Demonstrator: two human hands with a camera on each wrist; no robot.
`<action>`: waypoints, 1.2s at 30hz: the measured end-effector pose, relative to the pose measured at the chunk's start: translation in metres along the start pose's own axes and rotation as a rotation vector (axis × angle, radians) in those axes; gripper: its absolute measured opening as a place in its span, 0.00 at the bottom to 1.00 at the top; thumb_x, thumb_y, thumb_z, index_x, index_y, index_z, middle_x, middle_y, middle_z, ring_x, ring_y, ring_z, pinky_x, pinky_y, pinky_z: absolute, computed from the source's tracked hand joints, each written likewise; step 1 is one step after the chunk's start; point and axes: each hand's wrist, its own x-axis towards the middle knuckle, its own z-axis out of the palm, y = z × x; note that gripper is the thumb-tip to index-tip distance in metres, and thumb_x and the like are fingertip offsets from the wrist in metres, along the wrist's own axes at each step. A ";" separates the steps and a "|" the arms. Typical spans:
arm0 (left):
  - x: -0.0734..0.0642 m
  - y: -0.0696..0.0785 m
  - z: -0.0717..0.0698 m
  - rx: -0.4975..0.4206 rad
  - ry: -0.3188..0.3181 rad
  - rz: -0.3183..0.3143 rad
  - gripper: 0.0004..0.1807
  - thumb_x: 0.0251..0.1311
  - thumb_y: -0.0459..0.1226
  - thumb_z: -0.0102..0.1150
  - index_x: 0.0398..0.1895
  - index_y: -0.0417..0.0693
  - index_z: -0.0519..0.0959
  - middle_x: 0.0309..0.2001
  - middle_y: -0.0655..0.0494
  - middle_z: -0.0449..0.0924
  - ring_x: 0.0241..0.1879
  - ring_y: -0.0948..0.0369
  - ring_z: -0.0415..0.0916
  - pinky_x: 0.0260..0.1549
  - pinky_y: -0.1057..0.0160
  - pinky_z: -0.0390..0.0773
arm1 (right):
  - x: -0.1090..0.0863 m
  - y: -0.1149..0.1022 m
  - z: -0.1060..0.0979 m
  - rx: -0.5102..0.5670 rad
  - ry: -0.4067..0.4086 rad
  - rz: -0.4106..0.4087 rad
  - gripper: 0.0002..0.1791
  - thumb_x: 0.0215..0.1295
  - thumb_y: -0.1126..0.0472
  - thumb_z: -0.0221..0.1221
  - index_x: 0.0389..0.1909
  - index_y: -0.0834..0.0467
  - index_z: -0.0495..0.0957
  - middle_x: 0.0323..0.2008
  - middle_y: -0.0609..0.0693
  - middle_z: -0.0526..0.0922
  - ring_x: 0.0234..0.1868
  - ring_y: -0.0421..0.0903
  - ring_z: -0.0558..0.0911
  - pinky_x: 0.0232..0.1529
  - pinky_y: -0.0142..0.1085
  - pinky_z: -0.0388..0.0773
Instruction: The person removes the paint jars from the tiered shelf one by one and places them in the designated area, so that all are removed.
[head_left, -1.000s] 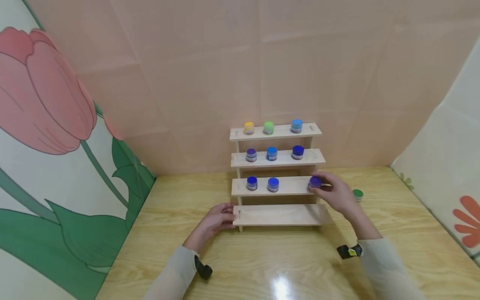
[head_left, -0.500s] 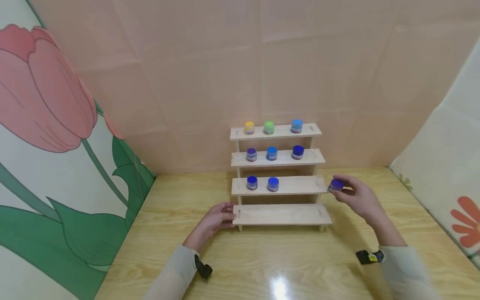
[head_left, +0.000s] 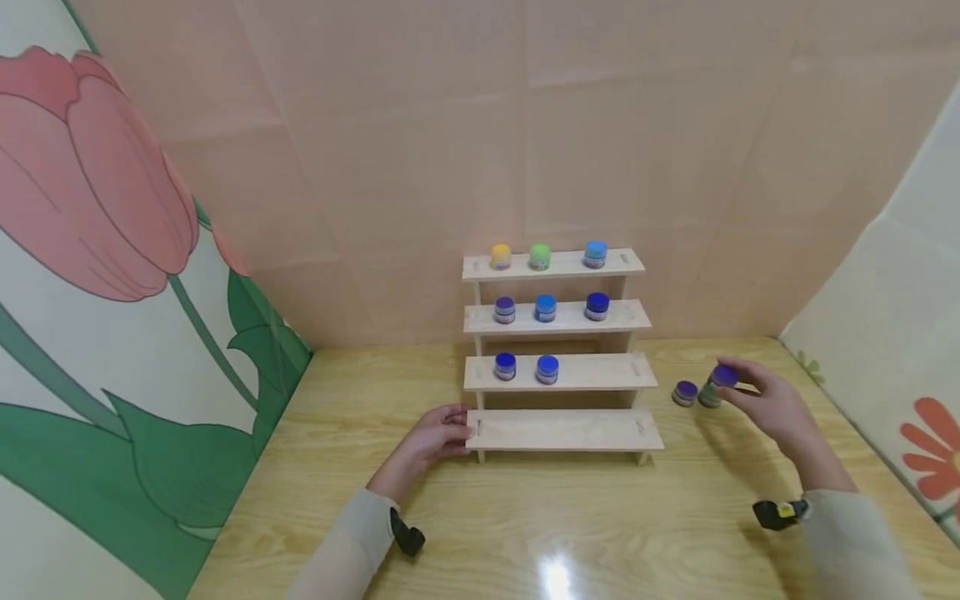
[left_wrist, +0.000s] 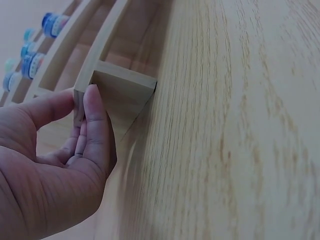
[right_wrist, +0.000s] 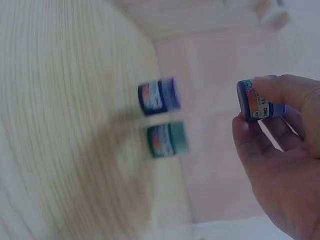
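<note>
My left hand (head_left: 431, 437) grips the left end of the lowest board on a pale wooden four-step rack (head_left: 562, 429); the left wrist view shows thumb and fingers pinching the board's end (left_wrist: 79, 100). Right of the rack, my right hand (head_left: 776, 412) holds a small paint jar with a purple lid (head_left: 724, 376) between thumb and fingers. It is off the table in the right wrist view, tilted there. Beneath and beside it, a purple-lidded jar (head_left: 684, 393) and a green jar (right_wrist: 167, 140) stand on the table, the green one partly hidden in the head view.
Yellow (head_left: 501, 257), green (head_left: 540, 257) and light-blue (head_left: 596, 255) jars stand on the top step. The second step bears purple, blue and dark-blue jars. Two blue-lidded jars (head_left: 547, 369) stand on the third. A pink backdrop (head_left: 375, 208) hangs behind the wooden table.
My right hand has lifted the purple-lidded jar off the third step's right end and carried it right, over the table. A second purple-lidded jar has come into view. The left hand stays put.
</note>
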 end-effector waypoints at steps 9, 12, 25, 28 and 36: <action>-0.002 0.004 0.000 0.010 0.002 -0.003 0.30 0.62 0.24 0.61 0.69 0.33 0.68 0.46 0.50 0.73 0.35 0.58 0.78 0.31 0.66 0.86 | 0.014 0.034 -0.015 -0.024 -0.013 0.059 0.38 0.72 0.46 0.60 0.76 0.58 0.62 0.55 0.36 0.73 0.55 0.37 0.72 0.39 0.16 0.71; -0.003 0.004 0.000 0.008 0.000 0.003 0.30 0.62 0.24 0.61 0.69 0.33 0.68 0.46 0.50 0.73 0.35 0.59 0.78 0.31 0.66 0.85 | 0.018 0.044 -0.017 0.004 -0.011 0.055 0.36 0.72 0.47 0.60 0.76 0.56 0.63 0.51 0.25 0.70 0.52 0.29 0.70 0.40 0.14 0.70; -0.004 0.005 0.002 0.017 -0.003 -0.006 0.31 0.62 0.24 0.62 0.69 0.32 0.67 0.46 0.49 0.73 0.35 0.59 0.78 0.31 0.66 0.85 | 0.023 0.077 -0.013 -0.021 -0.060 0.097 0.37 0.74 0.51 0.58 0.74 0.68 0.60 0.65 0.69 0.71 0.60 0.63 0.72 0.38 0.15 0.69; -0.004 0.004 0.003 0.022 -0.002 -0.016 0.31 0.62 0.24 0.61 0.69 0.32 0.67 0.45 0.50 0.73 0.35 0.59 0.78 0.32 0.66 0.85 | 0.021 0.084 -0.011 -0.055 -0.090 0.133 0.37 0.76 0.50 0.56 0.74 0.69 0.58 0.66 0.76 0.66 0.62 0.69 0.70 0.37 0.16 0.71; -0.006 0.005 0.003 0.024 0.015 -0.013 0.30 0.62 0.24 0.61 0.69 0.34 0.68 0.45 0.50 0.72 0.36 0.58 0.78 0.31 0.66 0.85 | 0.021 0.088 -0.007 -0.071 -0.086 0.110 0.35 0.76 0.52 0.56 0.72 0.70 0.60 0.64 0.78 0.68 0.57 0.57 0.78 0.44 0.19 0.74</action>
